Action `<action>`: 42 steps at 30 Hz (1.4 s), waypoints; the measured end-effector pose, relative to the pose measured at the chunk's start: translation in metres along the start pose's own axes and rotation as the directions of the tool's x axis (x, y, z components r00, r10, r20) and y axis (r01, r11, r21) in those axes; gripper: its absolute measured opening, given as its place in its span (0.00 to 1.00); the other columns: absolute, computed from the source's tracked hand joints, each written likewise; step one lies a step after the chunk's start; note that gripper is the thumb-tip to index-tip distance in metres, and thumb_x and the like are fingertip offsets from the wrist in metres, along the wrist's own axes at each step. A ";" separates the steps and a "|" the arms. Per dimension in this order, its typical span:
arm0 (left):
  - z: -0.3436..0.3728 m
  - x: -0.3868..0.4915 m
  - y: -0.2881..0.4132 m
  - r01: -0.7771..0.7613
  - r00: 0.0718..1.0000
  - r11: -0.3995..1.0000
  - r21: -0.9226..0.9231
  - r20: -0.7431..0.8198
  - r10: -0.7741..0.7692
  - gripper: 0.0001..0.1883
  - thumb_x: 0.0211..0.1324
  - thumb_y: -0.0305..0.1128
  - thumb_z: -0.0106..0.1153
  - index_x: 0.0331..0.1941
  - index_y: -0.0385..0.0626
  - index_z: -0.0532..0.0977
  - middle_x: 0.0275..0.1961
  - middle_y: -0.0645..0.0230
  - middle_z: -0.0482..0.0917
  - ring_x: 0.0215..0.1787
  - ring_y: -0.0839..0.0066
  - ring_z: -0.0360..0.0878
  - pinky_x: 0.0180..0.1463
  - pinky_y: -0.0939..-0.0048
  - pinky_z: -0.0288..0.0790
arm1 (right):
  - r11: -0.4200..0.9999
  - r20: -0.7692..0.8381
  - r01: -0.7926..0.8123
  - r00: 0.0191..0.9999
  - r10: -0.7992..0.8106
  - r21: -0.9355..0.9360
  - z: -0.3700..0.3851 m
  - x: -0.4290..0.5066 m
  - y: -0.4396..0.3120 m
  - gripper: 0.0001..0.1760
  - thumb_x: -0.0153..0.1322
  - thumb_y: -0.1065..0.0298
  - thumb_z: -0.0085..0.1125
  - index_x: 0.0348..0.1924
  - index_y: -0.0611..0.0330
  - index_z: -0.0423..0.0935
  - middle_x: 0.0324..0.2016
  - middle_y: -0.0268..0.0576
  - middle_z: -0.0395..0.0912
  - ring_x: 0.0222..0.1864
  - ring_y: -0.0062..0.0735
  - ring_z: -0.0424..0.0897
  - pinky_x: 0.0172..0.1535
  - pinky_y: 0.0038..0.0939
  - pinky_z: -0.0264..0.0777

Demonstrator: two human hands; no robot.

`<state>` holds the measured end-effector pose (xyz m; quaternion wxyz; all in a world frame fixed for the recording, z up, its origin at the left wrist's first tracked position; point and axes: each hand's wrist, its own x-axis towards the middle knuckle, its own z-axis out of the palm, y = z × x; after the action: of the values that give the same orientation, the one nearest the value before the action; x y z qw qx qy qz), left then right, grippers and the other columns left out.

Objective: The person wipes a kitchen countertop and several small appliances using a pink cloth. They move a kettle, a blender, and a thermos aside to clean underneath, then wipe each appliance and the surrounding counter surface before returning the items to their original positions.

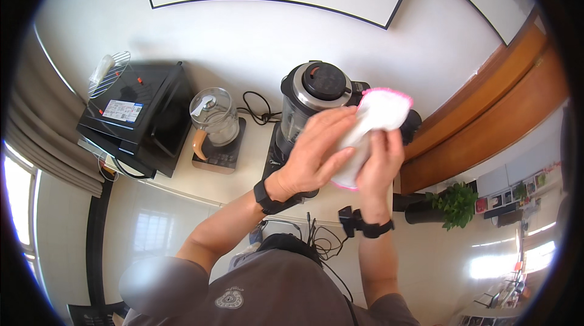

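A white cloth with a pink stitched edge (385, 109) is held up between my two hands. My right hand (381, 161) pinches its lower right part between thumb and fingers. Flat against the cloth's left side lies my left hand (319, 150), its fingers pointing up to the right; whether it grips the cloth I cannot tell. Behind the hands a Midea blender (296, 116) with a black lid and a steel-coloured ring stands on the cream-coloured counter, its jug and base partly hidden by my left hand and wrist.
Left of the blender, a glass kettle (219, 127) with a wooden handle stands on a black base (226, 157). Farther left is a black countertop oven (137, 107) with a wire rack (109, 75) on top. A power cord (260, 107) lies near the wall. A potted plant (456, 205) stands at right.
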<state>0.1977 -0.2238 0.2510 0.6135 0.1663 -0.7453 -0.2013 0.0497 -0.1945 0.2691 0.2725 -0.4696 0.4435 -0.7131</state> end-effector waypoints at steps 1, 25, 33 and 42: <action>-0.007 0.001 -0.004 -0.018 1.000 0.999 0.032 -0.014 0.018 0.23 0.64 0.22 0.60 0.64 0.35 0.74 0.67 0.48 0.76 0.71 0.50 0.73 0.73 0.56 0.65 | 0.987 0.032 -0.019 0.999 0.014 0.157 -0.007 0.013 -0.004 0.16 0.81 0.72 0.52 0.60 0.69 0.78 0.51 0.41 0.83 0.51 0.25 0.80 0.55 0.29 0.74; -0.020 -0.008 -0.051 0.173 0.982 0.724 0.668 -0.058 -0.181 0.51 0.55 0.56 0.73 0.73 0.36 0.61 0.77 0.51 0.65 0.79 0.51 0.60 0.80 0.39 0.47 | 0.421 0.624 0.697 0.713 -0.320 -0.580 0.037 0.137 0.026 0.09 0.73 0.73 0.61 0.45 0.64 0.85 0.50 0.52 0.82 0.55 0.55 0.78 0.57 0.47 0.73; -0.018 -0.008 -0.055 0.158 0.985 0.723 0.672 -0.053 -0.166 0.52 0.54 0.57 0.73 0.72 0.33 0.62 0.77 0.52 0.65 0.80 0.51 0.59 0.80 0.37 0.46 | 0.402 0.675 0.842 0.533 -0.510 -0.360 0.063 0.140 0.014 0.13 0.75 0.75 0.57 0.51 0.61 0.84 0.46 0.49 0.84 0.52 0.53 0.80 0.56 0.45 0.74; -0.019 -0.010 -0.055 0.146 0.985 0.696 0.703 -0.035 -0.171 0.52 0.55 0.57 0.72 0.73 0.33 0.61 0.77 0.50 0.64 0.80 0.51 0.59 0.79 0.36 0.46 | 0.652 0.658 0.445 0.744 0.112 -0.614 0.049 0.165 0.024 0.15 0.80 0.64 0.51 0.49 0.66 0.81 0.40 0.63 0.83 0.44 0.61 0.83 0.47 0.46 0.75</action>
<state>0.2180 -0.2680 0.2184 0.4721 0.4472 -0.7585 0.0425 0.0265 -0.3567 0.3268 0.1206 -0.7944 0.5221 -0.2859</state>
